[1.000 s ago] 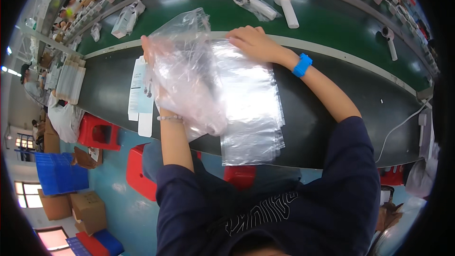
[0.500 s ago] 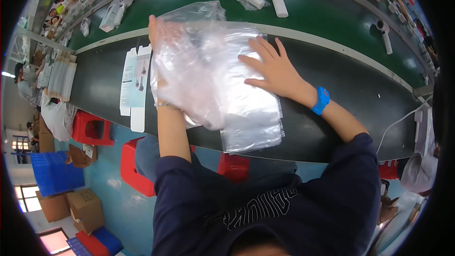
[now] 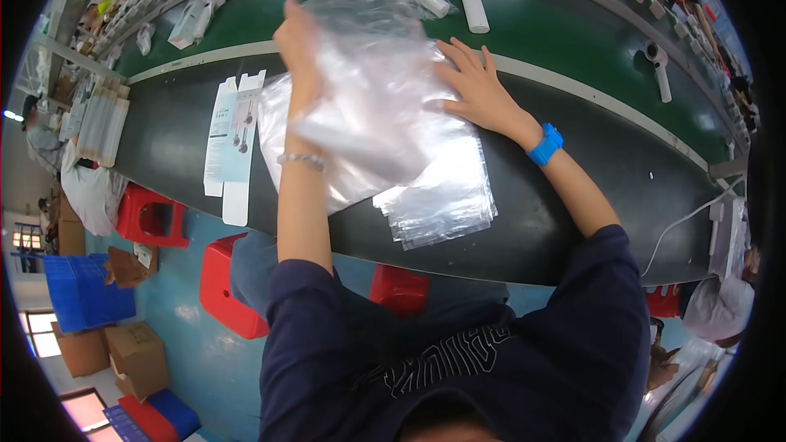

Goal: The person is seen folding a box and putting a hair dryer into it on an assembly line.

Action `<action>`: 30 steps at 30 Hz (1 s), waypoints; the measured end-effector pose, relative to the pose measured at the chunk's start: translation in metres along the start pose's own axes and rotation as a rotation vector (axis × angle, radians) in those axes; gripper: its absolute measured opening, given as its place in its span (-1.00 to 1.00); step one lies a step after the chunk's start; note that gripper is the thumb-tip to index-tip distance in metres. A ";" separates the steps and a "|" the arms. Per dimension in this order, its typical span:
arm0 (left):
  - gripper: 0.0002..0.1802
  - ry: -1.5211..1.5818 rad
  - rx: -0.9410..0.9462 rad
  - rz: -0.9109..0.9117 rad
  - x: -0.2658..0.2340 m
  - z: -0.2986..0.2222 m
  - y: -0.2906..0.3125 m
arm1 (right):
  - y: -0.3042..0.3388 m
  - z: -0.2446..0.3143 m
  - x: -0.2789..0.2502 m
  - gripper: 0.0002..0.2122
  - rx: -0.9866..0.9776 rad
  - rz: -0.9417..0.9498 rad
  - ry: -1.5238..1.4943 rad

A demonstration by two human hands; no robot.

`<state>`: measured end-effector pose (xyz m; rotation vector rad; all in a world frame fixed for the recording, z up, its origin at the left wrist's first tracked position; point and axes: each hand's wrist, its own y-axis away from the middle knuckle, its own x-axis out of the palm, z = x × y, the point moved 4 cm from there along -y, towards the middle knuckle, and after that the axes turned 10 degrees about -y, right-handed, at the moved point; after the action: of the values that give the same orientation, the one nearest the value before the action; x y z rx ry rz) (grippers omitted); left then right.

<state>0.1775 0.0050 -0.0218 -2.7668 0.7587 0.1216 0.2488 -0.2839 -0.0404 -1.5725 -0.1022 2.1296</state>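
spanning part of the dark bench (image 3: 647,164): a blurred clear bag (image 3: 368,90), overlapping a stack of clear bags (image 3: 450,188).
right hand (image 3: 485,100) over the stack, fingers spread; left hand (image 3: 299,49) at the blurred bag's left side, grip too smeared to tell.

The plastic bags (image 3: 446,200) are clear with silvery glare, the belt (image 3: 270,15) green, the upright fan (image 3: 475,13) white, the tabletop (image 3: 639,160) black, the wristband (image 3: 545,145) bright blue, and the shirt (image 3: 327,352) navy with pale outlined lettering.
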 end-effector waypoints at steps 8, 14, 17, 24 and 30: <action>-0.68 -0.908 0.518 -0.019 0.051 -0.043 0.046 | -0.042 -0.072 -0.048 -0.69 0.040 -0.489 -0.185; -0.75 -0.846 0.611 -0.223 0.018 -0.097 0.139 | -0.143 -0.119 -0.052 -0.48 0.153 -0.456 0.237; -0.78 -0.745 0.526 -0.007 0.008 -0.104 0.227 | -0.169 -0.156 -0.038 -0.47 -0.125 -0.542 -0.160; -0.35 -0.944 0.532 0.643 -0.023 -0.073 0.340 | -0.190 -0.158 -0.013 -0.57 0.211 -0.354 -0.081; -0.40 -0.900 0.681 0.739 -0.035 -0.073 0.351 | -0.132 -0.074 -0.071 -0.72 -0.164 -0.721 -0.550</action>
<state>-0.0316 -0.2884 -0.0293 -1.4405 1.1803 0.9530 0.3768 -0.2140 0.0417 -0.7844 -0.8967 1.9010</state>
